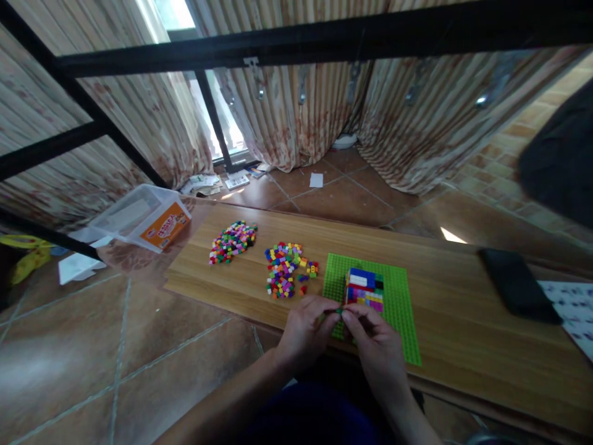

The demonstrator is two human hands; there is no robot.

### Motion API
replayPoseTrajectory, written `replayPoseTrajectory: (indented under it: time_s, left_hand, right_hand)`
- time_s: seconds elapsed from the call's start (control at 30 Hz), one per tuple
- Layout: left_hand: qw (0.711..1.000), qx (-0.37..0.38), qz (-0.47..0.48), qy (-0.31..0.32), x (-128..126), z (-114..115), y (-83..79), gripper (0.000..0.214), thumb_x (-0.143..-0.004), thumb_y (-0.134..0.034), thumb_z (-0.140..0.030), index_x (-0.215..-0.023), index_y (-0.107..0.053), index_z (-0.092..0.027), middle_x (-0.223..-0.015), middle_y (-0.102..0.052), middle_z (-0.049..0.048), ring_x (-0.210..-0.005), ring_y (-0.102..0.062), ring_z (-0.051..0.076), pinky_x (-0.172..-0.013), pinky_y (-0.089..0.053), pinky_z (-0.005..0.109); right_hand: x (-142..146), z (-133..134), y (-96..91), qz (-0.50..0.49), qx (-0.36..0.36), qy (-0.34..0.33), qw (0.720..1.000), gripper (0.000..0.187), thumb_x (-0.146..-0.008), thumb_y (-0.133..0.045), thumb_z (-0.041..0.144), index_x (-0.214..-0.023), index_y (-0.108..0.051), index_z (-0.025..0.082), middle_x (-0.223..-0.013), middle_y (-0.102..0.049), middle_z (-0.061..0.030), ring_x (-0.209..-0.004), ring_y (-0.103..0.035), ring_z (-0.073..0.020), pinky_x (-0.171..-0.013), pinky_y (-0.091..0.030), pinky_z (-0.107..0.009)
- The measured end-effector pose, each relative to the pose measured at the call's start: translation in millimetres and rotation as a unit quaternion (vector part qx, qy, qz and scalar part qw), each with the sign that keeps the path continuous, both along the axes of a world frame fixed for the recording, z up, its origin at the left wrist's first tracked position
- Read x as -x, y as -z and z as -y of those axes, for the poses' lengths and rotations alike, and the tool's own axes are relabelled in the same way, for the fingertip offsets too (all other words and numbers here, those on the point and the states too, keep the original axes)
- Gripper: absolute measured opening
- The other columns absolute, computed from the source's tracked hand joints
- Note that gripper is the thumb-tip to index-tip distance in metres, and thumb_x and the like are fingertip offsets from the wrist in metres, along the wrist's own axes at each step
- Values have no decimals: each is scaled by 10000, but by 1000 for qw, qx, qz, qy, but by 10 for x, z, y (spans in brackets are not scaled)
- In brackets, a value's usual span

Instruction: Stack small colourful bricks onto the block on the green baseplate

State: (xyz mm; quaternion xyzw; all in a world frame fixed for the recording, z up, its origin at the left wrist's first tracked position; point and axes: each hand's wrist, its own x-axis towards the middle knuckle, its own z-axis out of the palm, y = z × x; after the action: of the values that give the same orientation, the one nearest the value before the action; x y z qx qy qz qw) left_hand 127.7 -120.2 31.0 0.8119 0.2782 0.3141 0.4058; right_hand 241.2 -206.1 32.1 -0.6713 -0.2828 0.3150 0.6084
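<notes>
Between the fingertips of both hands is a small green toy brick point(340, 311), mostly covered by the fingers. My left hand point(308, 324) pinches it from the left, and my right hand point(374, 334) from the right. They meet over the near part of a bright green baseplate point(401, 296). Just beyond the fingers, a block of stacked colourful bricks point(365, 287) stands on that plate, with blue, white, red, yellow and pink showing on top. Left of the plate lies a loose pile of mixed bricks point(283, 266).
A second brick pile point(234, 240) lies farther left on the wooden table point(445, 296). At the right are a black phone-like slab point(519, 284) and a printed sheet point(572, 309). A clear plastic box point(134, 213) with an orange label stands beyond the table's left end. A black metal frame point(296, 46) crosses above.
</notes>
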Motion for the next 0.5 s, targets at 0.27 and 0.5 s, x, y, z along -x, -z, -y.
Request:
replayPoseTrajectory:
  time_s: [0.27, 0.5]
  left_hand:
    - [999, -7, -3, 38, -353, 113, -12, 134, -884, -559, -200, -939, -679, -224, -881, -725, 44, -842, -665, 182, -803, -526, 313]
    - [999, -38, -14, 15, -499, 56, -64, 181, -888, -545, -203, -1044, -634, -226, -1008, -688, 68, -972, -619, 218, -879, -504, 365]
  right_hand:
    - [-267, 255, 84, 93, 14, 59, 994, 205, -774, -692, 395, -902, -726, 238, -906, -738, -38, -844, -681, -192, -786, -538, -344]
    - [-579, 229, 194, 150, 8, 130, 980, 213, -770, -687, 412, -851, -739, 222, -869, -729, -46, -821, -662, -198, -786, -518, -360]
